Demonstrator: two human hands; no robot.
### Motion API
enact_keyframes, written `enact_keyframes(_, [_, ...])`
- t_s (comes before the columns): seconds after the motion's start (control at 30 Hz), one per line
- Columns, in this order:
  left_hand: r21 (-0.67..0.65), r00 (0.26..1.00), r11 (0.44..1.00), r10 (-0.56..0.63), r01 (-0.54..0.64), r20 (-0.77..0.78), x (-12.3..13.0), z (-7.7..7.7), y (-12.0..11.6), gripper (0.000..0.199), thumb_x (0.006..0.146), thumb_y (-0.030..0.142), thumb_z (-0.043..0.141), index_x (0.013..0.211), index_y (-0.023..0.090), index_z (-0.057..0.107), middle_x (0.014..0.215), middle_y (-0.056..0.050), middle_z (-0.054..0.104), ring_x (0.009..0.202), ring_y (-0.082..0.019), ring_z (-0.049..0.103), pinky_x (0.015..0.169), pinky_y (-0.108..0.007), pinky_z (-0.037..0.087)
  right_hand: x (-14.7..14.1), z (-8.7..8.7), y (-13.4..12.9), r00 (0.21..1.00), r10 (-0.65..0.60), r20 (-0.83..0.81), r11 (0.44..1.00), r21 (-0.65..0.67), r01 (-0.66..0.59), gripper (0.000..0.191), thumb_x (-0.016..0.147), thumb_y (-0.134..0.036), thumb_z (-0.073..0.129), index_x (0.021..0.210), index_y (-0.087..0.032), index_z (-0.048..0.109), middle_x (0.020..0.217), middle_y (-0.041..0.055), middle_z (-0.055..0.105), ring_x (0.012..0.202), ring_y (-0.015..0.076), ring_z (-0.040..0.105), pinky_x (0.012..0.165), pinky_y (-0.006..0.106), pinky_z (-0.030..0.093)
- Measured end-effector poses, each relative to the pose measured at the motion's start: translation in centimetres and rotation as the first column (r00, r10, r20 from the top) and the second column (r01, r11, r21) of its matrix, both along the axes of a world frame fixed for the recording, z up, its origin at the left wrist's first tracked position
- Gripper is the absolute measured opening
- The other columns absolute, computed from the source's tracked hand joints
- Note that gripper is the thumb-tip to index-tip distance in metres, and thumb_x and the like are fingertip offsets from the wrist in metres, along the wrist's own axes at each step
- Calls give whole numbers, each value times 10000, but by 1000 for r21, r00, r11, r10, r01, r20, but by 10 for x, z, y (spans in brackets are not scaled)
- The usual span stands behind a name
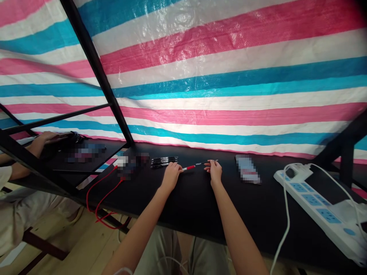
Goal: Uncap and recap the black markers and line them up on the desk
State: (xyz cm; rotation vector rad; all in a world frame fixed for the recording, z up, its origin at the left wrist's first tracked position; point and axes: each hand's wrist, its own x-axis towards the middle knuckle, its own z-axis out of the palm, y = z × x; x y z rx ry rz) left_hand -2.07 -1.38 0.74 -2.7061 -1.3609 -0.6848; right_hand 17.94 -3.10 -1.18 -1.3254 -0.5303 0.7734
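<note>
At the far left another person's hand (43, 139) rests on something dark on the neighbouring bench, a pale sleeve (4, 175) below it; a red wire (99, 200) loops down off the front edge of the black table (195, 202), just left of the person's own arms. Further right, at the back of the table against the striped tarpaulin (218, 72), a small row of black pens (164, 161) lies side by side; just right of them the left hand (171, 174) is curled, its fingertips pinching the red end of a pen (188, 167) that lies across the gap between both hands. The right hand (214, 170) is closed lightly too, fingers pinched on the dark slim end of the same pen (202, 164), so the piece spans from one hand to the other, low over the table top; whether it touches the surface I cannot tell. To the right lies a small blurred packet (247, 169), well apart from the hands; nearest on the far right sits a white power strip (318, 208) with blue sockets, its white cable (283, 225) trailing off the near edge.
</note>
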Motion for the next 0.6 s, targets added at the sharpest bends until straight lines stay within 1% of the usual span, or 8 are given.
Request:
enact_keyframes(0.13, [13, 1000, 1000, 9, -10, 29, 1, 3, -2, 147, 850, 279, 454, 825, 185, 565, 867, -32, 565, 832, -170, 455, 739, -304, 360, -4, 4, 0, 990, 62, -125, 998, 39, -58, 147, 737, -267, 438, 758, -153, 526, 614, 14, 616, 412, 72, 523, 364, 156, 360])
enact_keyframes(0.3, [6, 998, 999, 40, -41, 44, 0, 6, -3, 156, 854, 281, 445, 829, 187, 567, 859, -35, 568, 829, -173, 466, 736, -309, 353, -4, 8, -3, 985, 46, -164, 998, 39, -40, 140, 722, -279, 457, 745, -156, 521, 595, 12, 605, 417, 77, 520, 366, 161, 371])
enact_keyframes(0.4, [12, 998, 999, 51, -51, 48, 0, 6, -3, 157, 853, 295, 448, 836, 189, 564, 858, -34, 569, 831, -176, 468, 732, -307, 348, -3, 11, -5, 979, 58, -197, 998, 39, -51, 132, 716, -281, 468, 736, -161, 520, 608, 12, 605, 443, 80, 533, 388, 164, 390])
enact_keyframes(0.6, [34, 998, 998, 42, -44, 51, 0, 5, -2, 146, 851, 294, 453, 831, 197, 560, 855, -24, 571, 826, -175, 459, 731, -297, 334, -6, 14, -6, 949, 102, -297, 994, 57, -89, 80, 720, -209, 457, 719, -155, 515, 579, 12, 597, 441, 67, 522, 396, 145, 382])
